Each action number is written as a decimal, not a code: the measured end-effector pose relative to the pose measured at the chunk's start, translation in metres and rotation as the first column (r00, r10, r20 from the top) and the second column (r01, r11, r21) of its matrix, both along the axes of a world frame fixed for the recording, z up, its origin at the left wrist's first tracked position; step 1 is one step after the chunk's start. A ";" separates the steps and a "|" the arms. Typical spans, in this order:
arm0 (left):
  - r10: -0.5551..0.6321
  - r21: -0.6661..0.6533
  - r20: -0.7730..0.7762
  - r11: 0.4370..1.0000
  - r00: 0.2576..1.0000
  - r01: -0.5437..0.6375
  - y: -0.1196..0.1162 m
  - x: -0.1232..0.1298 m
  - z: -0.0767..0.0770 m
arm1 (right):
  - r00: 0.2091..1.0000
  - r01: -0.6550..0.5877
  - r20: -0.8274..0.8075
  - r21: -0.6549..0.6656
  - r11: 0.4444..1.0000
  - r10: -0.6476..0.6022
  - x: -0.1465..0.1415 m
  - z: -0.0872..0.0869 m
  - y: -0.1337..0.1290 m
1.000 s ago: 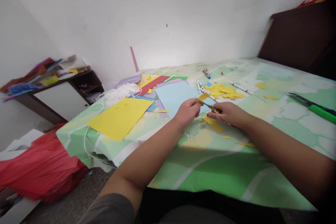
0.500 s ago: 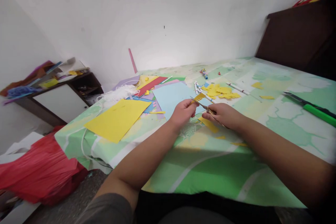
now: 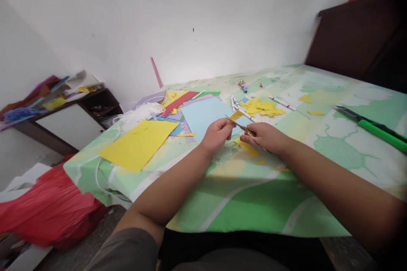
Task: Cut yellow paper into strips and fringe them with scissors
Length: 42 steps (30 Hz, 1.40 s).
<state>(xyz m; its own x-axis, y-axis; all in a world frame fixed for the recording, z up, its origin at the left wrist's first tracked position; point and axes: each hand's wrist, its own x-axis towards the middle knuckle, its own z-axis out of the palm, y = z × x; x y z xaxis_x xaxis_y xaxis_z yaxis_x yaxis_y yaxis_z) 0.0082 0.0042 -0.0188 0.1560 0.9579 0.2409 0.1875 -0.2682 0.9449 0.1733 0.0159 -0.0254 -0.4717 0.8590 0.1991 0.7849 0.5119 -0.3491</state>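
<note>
Left hand: (image 3: 218,135) pinched on a small yellow paper piece (image 3: 236,115), held above the tabletop (image 3: 222,186).
Right hand: (image 3: 269,135) closed round the scissors (image 3: 241,127), near the left; blades at the piece.
Held piece: one edge notched like a comb, so cutting looks partway; can't tell how many notches.
Cut so far: heap of yellow scraps (image 3: 260,107) beyond the hands, beside white markers (image 3: 234,104); loose yellow strip (image 3: 247,148) nearer.
Uncut stock: big yellow sheet (image 3: 138,144) looks whole, light blue sheet (image 3: 203,116) too, as far as visible.
Green-handled tool: (image 3: 378,131) lying at right, untouched.
</note>
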 end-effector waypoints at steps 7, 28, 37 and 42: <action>0.023 0.010 -0.002 1.000 1.000 -0.023 0.000 0.004 0.000 | 1.000 0.005 0.016 0.007 1.000 -0.005 0.002 0.000 0.000; 0.036 0.000 0.086 0.999 0.996 -0.037 0.001 0.006 -0.006 | 1.000 0.011 0.014 0.015 1.000 -0.012 0.004 -0.001 -0.001; -0.053 0.042 0.030 0.998 0.998 0.052 0.003 -0.006 -0.001 | 1.000 0.009 0.022 0.014 1.000 -0.010 0.002 0.002 -0.006; -0.041 0.041 0.025 0.998 0.999 0.040 -0.005 -0.008 0.003 | 1.000 -0.011 0.022 0.015 1.000 0.011 -0.002 0.002 -0.007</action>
